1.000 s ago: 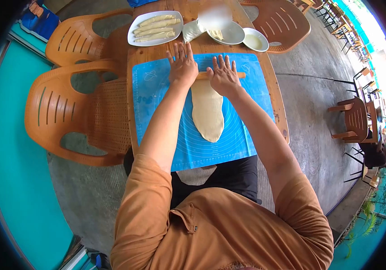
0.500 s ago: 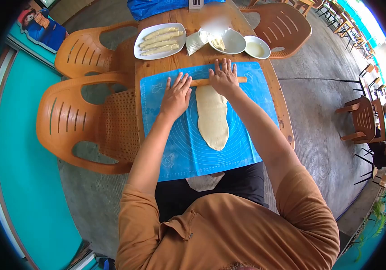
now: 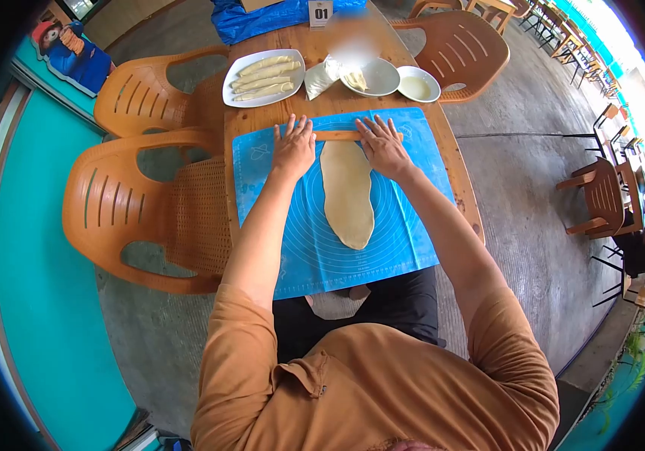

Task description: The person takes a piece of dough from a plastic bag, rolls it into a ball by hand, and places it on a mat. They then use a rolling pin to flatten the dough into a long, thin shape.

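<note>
A wooden rolling pin (image 3: 337,136) lies crosswise at the far end of a long, flattened oval of pale dough (image 3: 348,197). My left hand (image 3: 294,148) rests on the pin's left end, palm down, its fingers stretched forward. Over the right part of the pin lies my right hand (image 3: 384,147), fingers extended too. Both palms hide the pin's ends in part. Under the dough spreads a blue silicone pastry mat (image 3: 262,255) printed with circles and a ruled edge.
Beyond the mat stand a white plate (image 3: 227,96) of rolled dough sticks, a plastic bag of white content (image 3: 322,78), a bowl (image 3: 384,77) with some dough and a small bowl of pale liquid (image 3: 415,88). Orange chairs (image 3: 112,199) flank the wooden table (image 3: 461,188).
My right hand has slid to the right along the rolling pin, and my left hand has come farther forward onto its left end. The pin now lies nearly level across the dough's far end.
</note>
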`<state>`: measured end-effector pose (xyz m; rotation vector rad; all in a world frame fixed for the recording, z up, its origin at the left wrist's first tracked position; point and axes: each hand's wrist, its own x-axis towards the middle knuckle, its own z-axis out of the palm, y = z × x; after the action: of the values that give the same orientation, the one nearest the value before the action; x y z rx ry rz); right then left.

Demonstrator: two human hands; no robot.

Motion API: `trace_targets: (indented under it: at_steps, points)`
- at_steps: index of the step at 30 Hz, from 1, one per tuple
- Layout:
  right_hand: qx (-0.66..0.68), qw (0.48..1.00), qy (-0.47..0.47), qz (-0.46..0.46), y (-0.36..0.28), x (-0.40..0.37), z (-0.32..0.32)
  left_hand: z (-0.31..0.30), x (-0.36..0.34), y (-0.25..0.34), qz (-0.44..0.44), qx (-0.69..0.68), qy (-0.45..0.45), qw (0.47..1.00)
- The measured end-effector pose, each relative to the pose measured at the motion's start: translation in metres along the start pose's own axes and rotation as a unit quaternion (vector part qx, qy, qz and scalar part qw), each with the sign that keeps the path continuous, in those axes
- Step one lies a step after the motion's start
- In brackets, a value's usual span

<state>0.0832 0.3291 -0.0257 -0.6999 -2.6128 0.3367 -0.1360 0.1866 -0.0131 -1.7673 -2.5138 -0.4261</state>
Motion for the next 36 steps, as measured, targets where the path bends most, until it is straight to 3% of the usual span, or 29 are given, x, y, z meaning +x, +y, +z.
trace_targets:
  at_steps: [4, 6, 12, 17, 26, 32, 36]
  points:
    - [-0.026, 0.999, 0.015, 0.019, 0.000, 0.012, 0.003, 0.001, 0.006, 0.002, -0.036, 0.018, -0.043, 0.998]
    - [-0.006, 0.999, 0.026, 0.031, -0.001, 0.014, -0.002, 0.002, 0.000, 0.004, -0.060, -0.073, 0.060, 0.994]
    - [0.048, 0.999, -0.003, 0.011, 0.000, 0.018, -0.018, -0.037, -0.037, 0.003, -0.028, -0.074, 0.063, 0.995]
    - [0.020, 0.998, 0.046, -0.048, -0.001, 0.018, -0.021, -0.069, -0.088, 0.005, 0.011, -0.113, 0.102, 0.988]
    - [0.054, 0.997, 0.048, -0.036, -0.051, -0.070, -0.073, -0.078, -0.195, 0.020, 0.029, -0.083, 0.155, 0.984]
    - [0.019, 0.999, 0.011, -0.044, -0.081, -0.127, -0.069, -0.063, -0.178, 0.042, 0.070, -0.108, 0.152, 0.980]
    - [0.021, 0.999, -0.040, -0.030, -0.087, -0.125, -0.062, -0.037, -0.154, 0.045, 0.033, -0.100, 0.101, 0.989]
